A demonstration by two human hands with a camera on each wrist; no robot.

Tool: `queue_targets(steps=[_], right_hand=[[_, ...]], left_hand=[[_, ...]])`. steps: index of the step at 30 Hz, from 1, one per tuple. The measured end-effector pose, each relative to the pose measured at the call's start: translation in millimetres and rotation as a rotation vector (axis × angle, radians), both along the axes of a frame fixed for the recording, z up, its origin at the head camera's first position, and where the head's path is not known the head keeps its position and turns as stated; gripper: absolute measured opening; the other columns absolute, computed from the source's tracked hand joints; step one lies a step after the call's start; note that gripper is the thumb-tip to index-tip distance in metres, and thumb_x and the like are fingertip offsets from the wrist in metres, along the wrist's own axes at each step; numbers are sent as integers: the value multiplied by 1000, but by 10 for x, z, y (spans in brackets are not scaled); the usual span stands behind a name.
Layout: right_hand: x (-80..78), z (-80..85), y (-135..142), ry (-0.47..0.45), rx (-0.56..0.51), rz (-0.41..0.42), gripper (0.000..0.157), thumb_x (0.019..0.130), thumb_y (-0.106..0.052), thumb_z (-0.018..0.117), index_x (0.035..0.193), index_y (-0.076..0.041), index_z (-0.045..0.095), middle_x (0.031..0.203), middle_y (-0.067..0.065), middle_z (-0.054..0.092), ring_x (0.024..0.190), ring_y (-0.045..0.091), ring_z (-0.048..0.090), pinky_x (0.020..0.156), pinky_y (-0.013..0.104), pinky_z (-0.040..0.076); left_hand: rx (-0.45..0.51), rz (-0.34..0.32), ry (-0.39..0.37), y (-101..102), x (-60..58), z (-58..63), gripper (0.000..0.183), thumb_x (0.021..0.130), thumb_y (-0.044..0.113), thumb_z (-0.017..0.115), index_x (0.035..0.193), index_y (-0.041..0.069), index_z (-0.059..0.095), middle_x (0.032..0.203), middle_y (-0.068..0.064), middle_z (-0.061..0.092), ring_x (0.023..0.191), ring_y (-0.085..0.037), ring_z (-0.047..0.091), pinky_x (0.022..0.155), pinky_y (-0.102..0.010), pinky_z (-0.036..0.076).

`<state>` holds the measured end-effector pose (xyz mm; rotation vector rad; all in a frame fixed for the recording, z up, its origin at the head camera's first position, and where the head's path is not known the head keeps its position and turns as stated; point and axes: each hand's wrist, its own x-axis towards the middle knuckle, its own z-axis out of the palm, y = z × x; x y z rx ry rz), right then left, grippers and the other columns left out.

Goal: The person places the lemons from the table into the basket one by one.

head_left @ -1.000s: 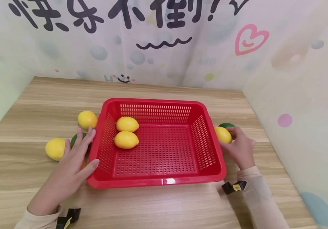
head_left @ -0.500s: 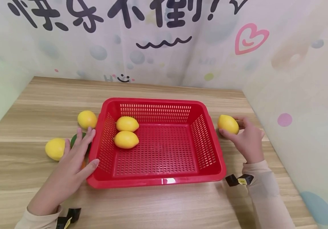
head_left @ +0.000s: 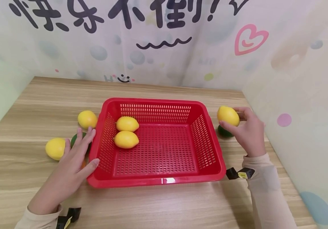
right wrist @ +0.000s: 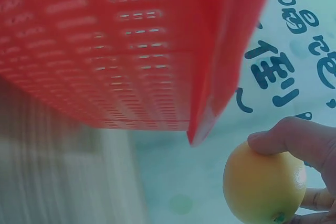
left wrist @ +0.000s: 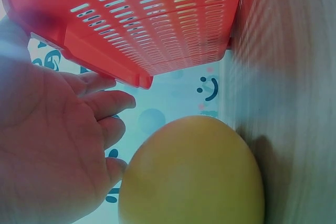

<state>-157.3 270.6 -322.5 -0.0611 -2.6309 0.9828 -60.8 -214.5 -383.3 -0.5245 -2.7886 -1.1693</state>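
- The head view shows the right hand (head_left: 249, 130) pinching a lemon (head_left: 228, 116) between thumb and bent fingers, outside the basket's right side; it partly hides a green fruit (head_left: 225, 132).
- The right wrist view adds a small green spot (right wrist: 279, 217) on that lemon, unseen from the head.
- The left hand (head_left: 71, 167) has its fingers extended and spread at the left rim of the red basket (head_left: 169, 182), thumb over the edge, gripping no fruit.
- The left wrist view alone shows its palm, with a large yellow fruit (left wrist: 194, 177) beside it on the table.
- Only the head view shows the basket's floor, where two lemons (head_left: 126, 140) lie side by side at the left.
- Left of the basket are two yellow fruits (head_left: 87, 119), a dark green one (head_left: 73, 140) and a bit of something orange (head_left: 83, 164), both partly hidden by the hand.
- The table (head_left: 164, 206) is pale, streaked wood grain.
- Behind it, a whitish wall (head_left: 158, 68) bears black characters, a pink heart (head_left: 251, 39) and coloured dots.
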Motion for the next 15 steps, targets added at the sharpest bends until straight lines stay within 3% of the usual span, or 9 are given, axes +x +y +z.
queue_targets(steps=[15], right_hand=[[-53,181,-68,107,48,8,58,80,-21,89,130,-4,66,122,14,70,99,14,53,84,33,35]], left_hand=[[-5,1,2,-3,-2,-5,83,101,23,62,167,12,12,170,-20,16,156,-44,-5,121,-57,-17]])
